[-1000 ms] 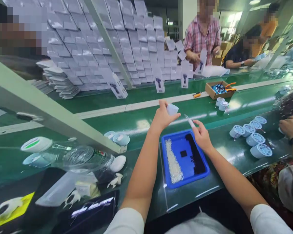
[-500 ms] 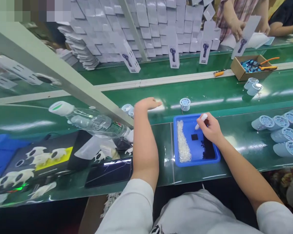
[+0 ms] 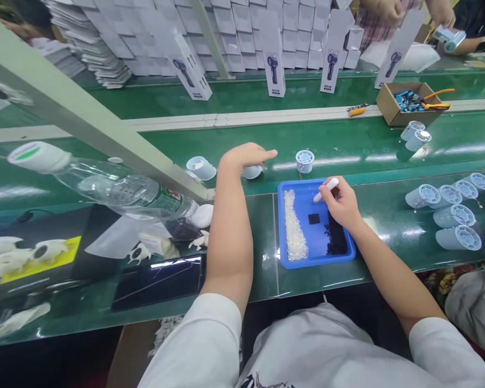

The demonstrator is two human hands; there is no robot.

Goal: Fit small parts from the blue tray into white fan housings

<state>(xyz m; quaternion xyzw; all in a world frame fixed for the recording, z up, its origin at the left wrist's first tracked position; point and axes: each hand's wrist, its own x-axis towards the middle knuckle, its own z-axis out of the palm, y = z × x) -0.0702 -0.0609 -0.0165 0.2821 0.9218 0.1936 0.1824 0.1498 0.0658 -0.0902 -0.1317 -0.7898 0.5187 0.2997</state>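
Note:
My right hand (image 3: 343, 206) is closed around a white pen-shaped tool (image 3: 327, 189), its tip pointing down-left over a shallow blue tray (image 3: 282, 226). Inside the tray, small clear-white pieces (image 3: 294, 231) lie along the left side and small black pieces (image 3: 336, 237) at the lower right. A black square (image 3: 314, 219) sits between them. My left hand (image 3: 248, 155) reaches over the green conveyor, one digit stretched to the right; its other fingers are hidden. Just below it shows a pale blue cup-shaped part (image 3: 252, 172); whether I grip it is unclear.
Pale blue cylinders (image 3: 456, 215) stand at the right, another (image 3: 305, 161) beyond the tray. A slanted metal post (image 3: 117, 129), plastic bottle (image 3: 129, 186) and dark phone-like slab (image 3: 159, 283) are left. White boxes (image 3: 275, 70) and a co-worker's hands (image 3: 392, 11) are across the belt.
The whole view has shifted, so most things appear further left and higher. The cup-shaped part below my left hand now shows clearly. My right hand still holds the white tool over the tray.

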